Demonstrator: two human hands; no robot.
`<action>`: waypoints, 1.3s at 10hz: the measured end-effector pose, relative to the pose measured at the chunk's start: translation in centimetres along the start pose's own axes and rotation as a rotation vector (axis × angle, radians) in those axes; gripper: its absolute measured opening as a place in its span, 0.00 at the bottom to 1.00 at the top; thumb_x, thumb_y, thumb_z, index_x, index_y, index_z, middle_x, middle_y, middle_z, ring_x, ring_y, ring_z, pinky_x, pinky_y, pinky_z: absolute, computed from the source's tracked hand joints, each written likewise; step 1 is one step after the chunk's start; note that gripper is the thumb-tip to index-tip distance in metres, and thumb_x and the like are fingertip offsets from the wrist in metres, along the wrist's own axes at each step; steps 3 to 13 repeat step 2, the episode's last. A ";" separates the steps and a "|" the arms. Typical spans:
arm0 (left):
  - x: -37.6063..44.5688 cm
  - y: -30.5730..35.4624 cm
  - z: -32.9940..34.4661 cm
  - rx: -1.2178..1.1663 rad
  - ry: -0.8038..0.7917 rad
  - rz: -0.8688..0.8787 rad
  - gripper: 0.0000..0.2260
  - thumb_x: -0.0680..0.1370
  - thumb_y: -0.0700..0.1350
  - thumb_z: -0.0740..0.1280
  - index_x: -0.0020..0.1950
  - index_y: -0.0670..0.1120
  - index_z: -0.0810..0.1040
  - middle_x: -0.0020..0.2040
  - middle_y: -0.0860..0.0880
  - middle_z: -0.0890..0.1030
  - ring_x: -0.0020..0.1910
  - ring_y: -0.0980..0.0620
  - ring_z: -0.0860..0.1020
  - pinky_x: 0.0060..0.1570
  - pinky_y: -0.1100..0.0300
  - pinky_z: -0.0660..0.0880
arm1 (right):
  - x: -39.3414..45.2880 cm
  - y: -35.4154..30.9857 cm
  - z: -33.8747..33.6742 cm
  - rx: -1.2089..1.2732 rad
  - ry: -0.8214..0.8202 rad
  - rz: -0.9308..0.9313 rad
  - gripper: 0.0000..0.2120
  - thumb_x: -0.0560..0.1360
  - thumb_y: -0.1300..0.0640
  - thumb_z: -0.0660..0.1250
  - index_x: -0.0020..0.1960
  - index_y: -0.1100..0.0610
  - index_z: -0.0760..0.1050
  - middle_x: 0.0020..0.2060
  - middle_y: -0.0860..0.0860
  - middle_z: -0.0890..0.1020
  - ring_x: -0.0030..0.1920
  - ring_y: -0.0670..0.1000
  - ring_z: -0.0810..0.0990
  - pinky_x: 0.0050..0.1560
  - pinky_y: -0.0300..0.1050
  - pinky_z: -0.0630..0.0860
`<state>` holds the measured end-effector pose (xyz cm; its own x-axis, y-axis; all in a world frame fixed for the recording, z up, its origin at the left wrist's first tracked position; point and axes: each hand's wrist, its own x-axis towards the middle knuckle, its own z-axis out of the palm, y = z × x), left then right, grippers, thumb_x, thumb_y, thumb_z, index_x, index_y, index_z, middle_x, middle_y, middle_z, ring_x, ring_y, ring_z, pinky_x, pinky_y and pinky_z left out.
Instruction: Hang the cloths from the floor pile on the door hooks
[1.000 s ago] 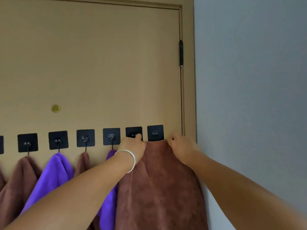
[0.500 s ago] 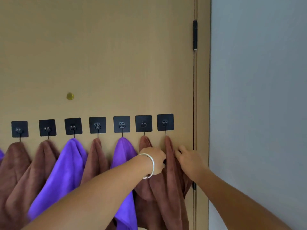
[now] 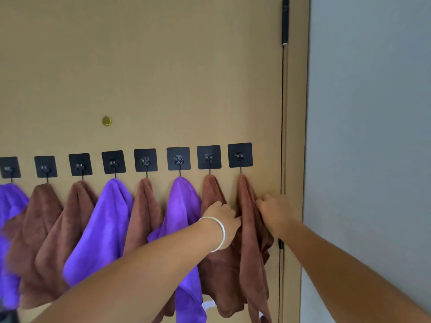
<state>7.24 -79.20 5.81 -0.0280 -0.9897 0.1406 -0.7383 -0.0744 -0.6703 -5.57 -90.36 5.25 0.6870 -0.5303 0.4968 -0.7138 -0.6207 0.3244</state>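
Looking at the door [image 3: 163, 66], a row of eight black stick-on hooks is seen, and a cloth is hung from every one, so the job is judged to be at or near its end. The floor pile itself isn't caught in the view, so whether anything is left down there can't be said.

The rightmost brown cloth [image 3: 247, 229] is suspended from the last hook [image 3: 240, 155], right by the hinge side of the door. It's flanked by both hands: the left hand [image 3: 222, 220], with a silver bangle [image 3: 218, 234] on the wrist, is tucked into the gap between this cloth and the brown neighbour cloth [image 3: 212, 192], fingers curled into the fabric, so the left grip looks closed on the rightmost cloth's folds. The right hand [image 3: 272, 210] is laid against the cloth's outer edge with the fingers bent into it. A light pinch on the fabric seems likely, though the fingertips are partly hidden by the folds.

The cloth is probably held from both sides so its drape can be tidied and the loop seated on the hook without being tugged off.

All cloths are hung from a corner, which is why they fall in narrow cones and overlap lower down.
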 end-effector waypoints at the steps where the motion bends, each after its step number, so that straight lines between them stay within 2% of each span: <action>1: -0.6 -0.6 -0.3 -0.054 0.100 -0.034 0.19 0.80 0.53 0.57 0.70 0.50 0.68 0.65 0.45 0.68 0.63 0.43 0.65 0.58 0.50 0.63 | 0.2 0.6 -1.2 0.080 0.072 0.070 0.08 0.76 0.57 0.62 0.55 0.55 0.75 0.49 0.53 0.77 0.49 0.54 0.76 0.48 0.47 0.69; 2: -1.3 -1.8 -0.3 -0.119 0.250 -0.056 0.15 0.81 0.51 0.55 0.63 0.49 0.74 0.59 0.46 0.71 0.59 0.43 0.67 0.55 0.50 0.64 | 0.4 0.8 -1.9 0.235 0.331 0.226 0.07 0.77 0.59 0.59 0.50 0.56 0.76 0.45 0.52 0.77 0.44 0.53 0.74 0.44 0.46 0.68; 13: -1.3 -1.8 -0.3 -0.119 0.250 -0.056 0.15 0.81 0.51 0.55 0.63 0.49 0.74 0.59 0.46 0.71 0.59 0.43 0.67 0.55 0.50 0.64 | 0.4 0.8 -1.9 0.235 0.331 0.226 0.07 0.77 0.59 0.59 0.50 0.56 0.76 0.45 0.52 0.77 0.44 0.53 0.74 0.44 0.46 0.68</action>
